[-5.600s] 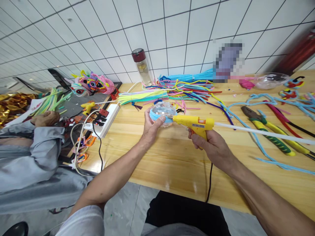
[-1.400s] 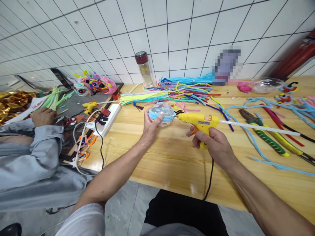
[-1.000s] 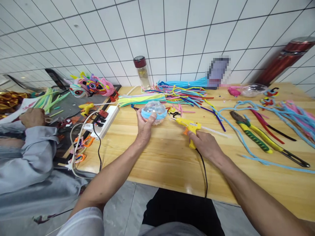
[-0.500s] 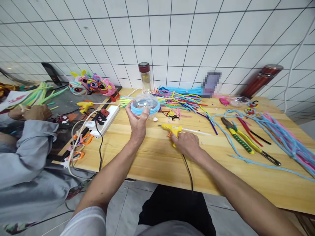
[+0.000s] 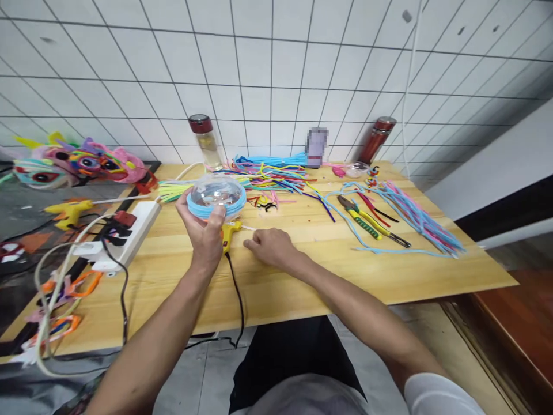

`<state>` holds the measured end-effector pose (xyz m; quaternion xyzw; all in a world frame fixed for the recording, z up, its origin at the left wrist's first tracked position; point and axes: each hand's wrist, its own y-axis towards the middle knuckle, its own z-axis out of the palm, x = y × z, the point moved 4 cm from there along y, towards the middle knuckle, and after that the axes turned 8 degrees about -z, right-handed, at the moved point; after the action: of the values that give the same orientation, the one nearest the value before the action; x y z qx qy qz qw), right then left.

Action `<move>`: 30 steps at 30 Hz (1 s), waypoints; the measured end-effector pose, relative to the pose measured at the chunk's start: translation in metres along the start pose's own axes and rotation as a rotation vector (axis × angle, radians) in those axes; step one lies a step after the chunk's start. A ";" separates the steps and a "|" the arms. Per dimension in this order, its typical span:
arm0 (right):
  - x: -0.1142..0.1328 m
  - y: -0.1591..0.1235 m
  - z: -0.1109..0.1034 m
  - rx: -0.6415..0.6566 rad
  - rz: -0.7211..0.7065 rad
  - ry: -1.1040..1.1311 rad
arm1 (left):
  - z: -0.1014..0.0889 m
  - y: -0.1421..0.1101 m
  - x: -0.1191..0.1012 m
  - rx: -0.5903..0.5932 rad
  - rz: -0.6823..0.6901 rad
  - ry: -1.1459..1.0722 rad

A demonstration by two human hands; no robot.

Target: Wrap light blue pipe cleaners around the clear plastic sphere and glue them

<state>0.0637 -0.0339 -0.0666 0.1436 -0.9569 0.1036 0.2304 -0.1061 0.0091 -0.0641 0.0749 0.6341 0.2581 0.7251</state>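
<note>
My left hand (image 5: pixel 203 233) is closed around a clear plastic ball (image 5: pixel 218 191) wrapped at its middle with light blue pipe cleaners (image 5: pixel 199 208). It holds the ball above the table, thumb on the near side. Partly hidden behind that hand, a yellow glue gun (image 5: pixel 230 233) rests on the wood, its white glue stick pointing right. My right hand (image 5: pixel 273 246) is just right of the glue gun and apart from it, fingers curled in, with nothing visible in them.
A white power strip (image 5: pixel 133 239) with cables is at left, near another yellow glue gun (image 5: pixel 69 212) and colourful animal-head figures (image 5: pixel 86 164). Bundled pipe cleaners (image 5: pixel 268 173), pliers (image 5: pixel 360 218), a glass bottle (image 5: pixel 205 144) and a red flask (image 5: pixel 375 141) are along the table.
My right hand has carried the glue gun left, set it on the table and let go. My left hand has raised the ball nearer. The view has swung right; the neighbouring person's hands have left it.
</note>
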 end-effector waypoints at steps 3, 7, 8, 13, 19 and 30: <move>-0.055 -0.051 -0.024 -0.090 0.017 0.036 | 0.008 -0.011 0.001 0.015 -0.024 -0.103; -0.146 -0.115 -0.075 -0.316 0.160 0.004 | 0.022 -0.026 0.008 0.089 -0.146 -0.100; -0.170 -0.127 -0.089 -0.378 0.219 -0.020 | 0.026 -0.030 0.010 0.114 -0.190 -0.089; -0.270 -0.158 -0.139 -0.556 0.490 -0.146 | 0.042 -0.048 0.018 0.187 -0.368 0.022; -0.315 -0.167 -0.145 -0.497 0.521 -0.197 | 0.067 -0.075 0.018 0.319 -0.511 0.097; -0.317 -0.185 -0.115 -0.336 0.519 -0.232 | 0.078 -0.098 0.026 0.384 -0.705 0.128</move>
<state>0.4410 -0.1053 -0.0907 -0.1343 -0.9851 -0.0177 0.1061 -0.0021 -0.0453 -0.1149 -0.0293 0.7015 -0.1252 0.7010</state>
